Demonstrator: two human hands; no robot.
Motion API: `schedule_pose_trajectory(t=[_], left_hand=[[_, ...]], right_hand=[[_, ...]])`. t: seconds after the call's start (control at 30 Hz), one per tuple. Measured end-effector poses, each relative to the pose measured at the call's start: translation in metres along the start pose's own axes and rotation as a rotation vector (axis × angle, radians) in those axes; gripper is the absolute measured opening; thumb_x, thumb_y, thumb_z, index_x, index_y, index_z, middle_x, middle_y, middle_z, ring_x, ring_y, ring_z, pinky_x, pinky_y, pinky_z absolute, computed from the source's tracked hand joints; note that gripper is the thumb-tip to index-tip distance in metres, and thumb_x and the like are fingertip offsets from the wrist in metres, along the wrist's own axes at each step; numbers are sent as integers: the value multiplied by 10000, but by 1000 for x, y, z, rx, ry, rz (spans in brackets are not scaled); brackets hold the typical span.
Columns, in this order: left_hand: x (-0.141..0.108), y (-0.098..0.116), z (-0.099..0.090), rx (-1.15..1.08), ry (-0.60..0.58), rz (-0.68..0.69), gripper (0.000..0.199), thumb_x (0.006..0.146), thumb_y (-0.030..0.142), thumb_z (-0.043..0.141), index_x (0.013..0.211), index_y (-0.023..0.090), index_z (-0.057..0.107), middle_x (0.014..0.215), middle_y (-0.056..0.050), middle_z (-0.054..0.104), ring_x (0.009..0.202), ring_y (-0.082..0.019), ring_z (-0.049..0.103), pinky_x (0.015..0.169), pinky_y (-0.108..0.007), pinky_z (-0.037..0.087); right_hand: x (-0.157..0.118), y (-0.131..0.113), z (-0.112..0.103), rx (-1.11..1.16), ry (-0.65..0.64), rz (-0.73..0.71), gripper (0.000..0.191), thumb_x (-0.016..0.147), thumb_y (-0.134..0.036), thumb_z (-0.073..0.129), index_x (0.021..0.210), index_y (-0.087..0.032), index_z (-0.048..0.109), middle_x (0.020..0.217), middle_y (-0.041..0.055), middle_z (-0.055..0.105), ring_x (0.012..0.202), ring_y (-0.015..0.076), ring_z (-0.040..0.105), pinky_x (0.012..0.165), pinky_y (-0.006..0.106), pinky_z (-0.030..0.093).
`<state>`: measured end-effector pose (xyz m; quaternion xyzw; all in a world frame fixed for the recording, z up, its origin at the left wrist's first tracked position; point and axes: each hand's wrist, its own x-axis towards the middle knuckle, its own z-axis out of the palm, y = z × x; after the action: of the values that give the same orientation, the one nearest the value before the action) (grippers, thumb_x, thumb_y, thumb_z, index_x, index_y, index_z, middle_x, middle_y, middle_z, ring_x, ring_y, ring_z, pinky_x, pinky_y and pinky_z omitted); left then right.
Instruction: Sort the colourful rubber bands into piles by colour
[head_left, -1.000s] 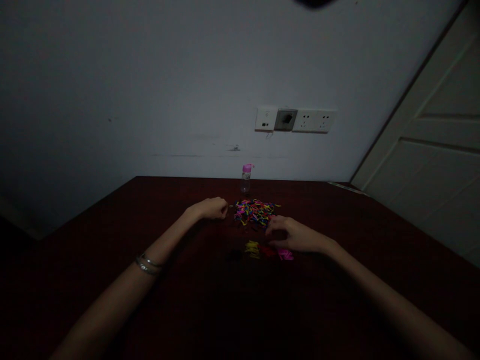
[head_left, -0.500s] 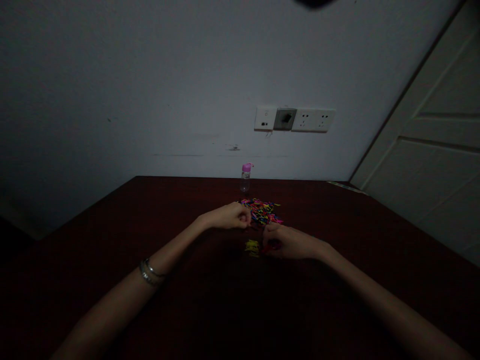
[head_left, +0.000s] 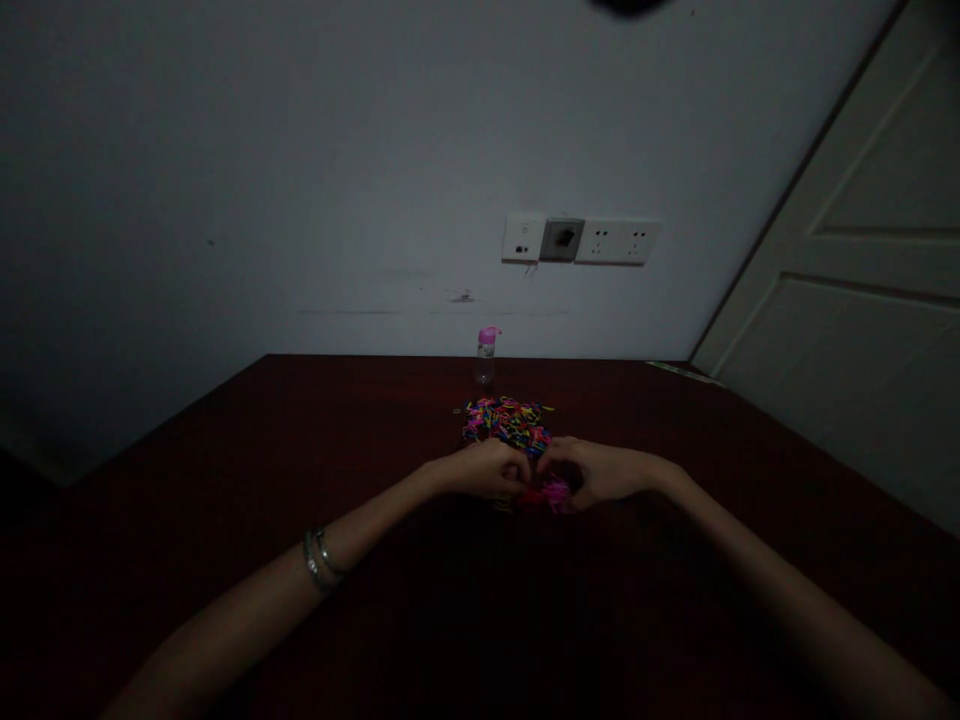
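A loose pile of small looped rubber bands (head_left: 506, 415) in many colours lies on the dark red table. Just in front of it, my left hand (head_left: 484, 468) is closed, fingertips low over a small heap of red bands (head_left: 532, 496). What its fingers pinch, if anything, is too dark to see. Opposite, my right hand (head_left: 604, 470) curves around a small heap of pink bands (head_left: 557, 494), thumb and fingers apart. Yellow bands (head_left: 502, 503) show partly beneath my left hand.
A clear bottle with a pink cap (head_left: 486, 355) stands behind the pile, near the wall. Sockets and switches (head_left: 581, 241) are set in the wall above the table (head_left: 337, 400). A pale panelled door (head_left: 862, 260) is at the right. The light is dim.
My left hand has moved right and nearer, now over the red and yellow bands. My right hand has shifted slightly right and its fingers have spread, uncovering the pink and red heaps.
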<state>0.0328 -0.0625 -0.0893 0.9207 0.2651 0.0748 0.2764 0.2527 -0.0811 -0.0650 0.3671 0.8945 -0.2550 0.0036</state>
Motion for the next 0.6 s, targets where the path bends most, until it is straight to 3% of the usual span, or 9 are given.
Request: schedule_pose_trajectory(t=[0.2,0.33,0.6], left_hand=[[-13,-3,-22,50,24,-26,339,671,323,649,961,159,588,846,-16,550,718,-115,496,599,-201,366],[-21,-7,-24,68,-32,-10,402,649,292,662,1019,173,562,955,-37,533,819,-140,496,696,-228,390],[-28,-10,-29,37,-44,-34,395,668,280,644,1033,161,549,945,-34,541,823,-138,496,700,-229,392]], right_hand=[[5,-2,9,5,-2,12,433,585,-245,666,1005,-181,582,1020,54,482,879,179,484,765,295,410],[8,2,13,-18,3,19,398,583,-238,658,969,-175,588,1011,52,479,847,169,493,727,278,413],[9,4,15,-46,-14,27,296,592,-228,629,881,-168,610,944,42,528,792,153,508,667,244,408]])
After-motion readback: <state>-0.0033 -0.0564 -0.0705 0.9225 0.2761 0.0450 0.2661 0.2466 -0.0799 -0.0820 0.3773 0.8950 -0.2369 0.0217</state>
